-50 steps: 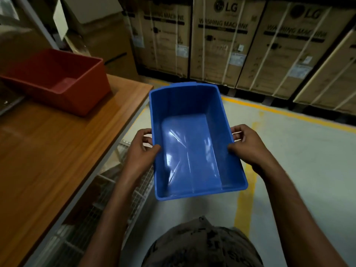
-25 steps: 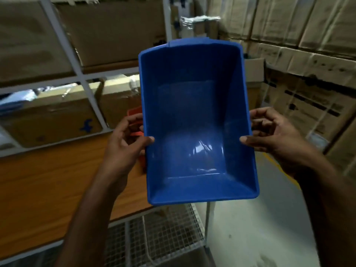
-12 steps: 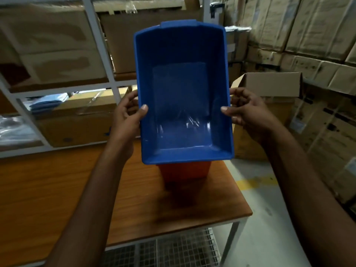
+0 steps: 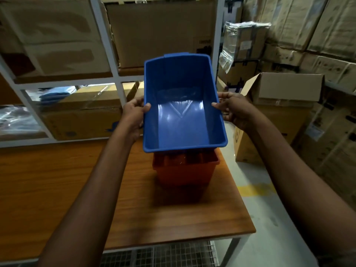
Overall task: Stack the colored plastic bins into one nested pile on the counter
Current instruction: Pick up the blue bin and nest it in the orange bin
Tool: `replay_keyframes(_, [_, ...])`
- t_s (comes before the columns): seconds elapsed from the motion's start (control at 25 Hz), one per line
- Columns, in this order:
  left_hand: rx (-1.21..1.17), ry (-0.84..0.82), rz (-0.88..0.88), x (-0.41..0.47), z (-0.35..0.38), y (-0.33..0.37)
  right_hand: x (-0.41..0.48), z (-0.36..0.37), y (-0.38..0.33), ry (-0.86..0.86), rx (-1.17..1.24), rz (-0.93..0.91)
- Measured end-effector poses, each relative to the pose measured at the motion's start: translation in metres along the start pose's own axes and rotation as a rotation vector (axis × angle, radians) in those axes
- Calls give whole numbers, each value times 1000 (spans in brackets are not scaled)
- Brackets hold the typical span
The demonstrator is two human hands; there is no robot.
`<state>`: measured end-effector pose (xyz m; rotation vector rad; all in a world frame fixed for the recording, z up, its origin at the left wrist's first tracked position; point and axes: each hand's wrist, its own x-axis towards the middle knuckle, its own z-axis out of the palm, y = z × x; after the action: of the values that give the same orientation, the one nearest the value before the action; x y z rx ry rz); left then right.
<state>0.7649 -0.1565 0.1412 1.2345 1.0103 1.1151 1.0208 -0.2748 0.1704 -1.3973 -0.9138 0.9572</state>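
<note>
A blue plastic bin point(image 4: 183, 116) is held over a red-orange bin point(image 4: 185, 170) that stands on the wooden counter point(image 4: 57, 189) near its right end. My left hand point(image 4: 133, 114) grips the blue bin's left rim, and my right hand point(image 4: 233, 108) grips its right rim. The blue bin's bottom sits just inside the red bin's opening, with its rim well above the red rim. Most of the red bin's inside is hidden by the blue one.
A white metal shelf frame point(image 4: 115, 81) with cardboard boxes stands behind the counter. An open cardboard box point(image 4: 279, 105) sits on the floor to the right, with more stacked boxes behind it. Wire mesh point(image 4: 163, 253) lies under the counter.
I turned from the aisle toward the counter carrying the blue bin. Over the last half second the bin has come down onto the red bin's opening.
</note>
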Motion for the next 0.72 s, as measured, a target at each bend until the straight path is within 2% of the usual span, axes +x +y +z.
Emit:
replay_keyframes(0.2, [26, -12, 24, 4, 0, -2, 15, -3, 8, -25, 28, 2])
replay_keyframes(0.4, [47, 29, 132, -4, -2, 18, 14, -7, -4, -80, 207, -54])
replay_keyframes(0.56, [182, 103, 167, -14, -1, 15, 11, -6, 2, -51, 275, -155])
replay_keyframes(0.64, [257, 152, 312, -18, 2, 15, 7, -6, 11, 16, 216, -249])
replay_keyframes(0.72, [287, 170, 435, -20, 7, 18, 6, -8, 17, 195, -56, -402])
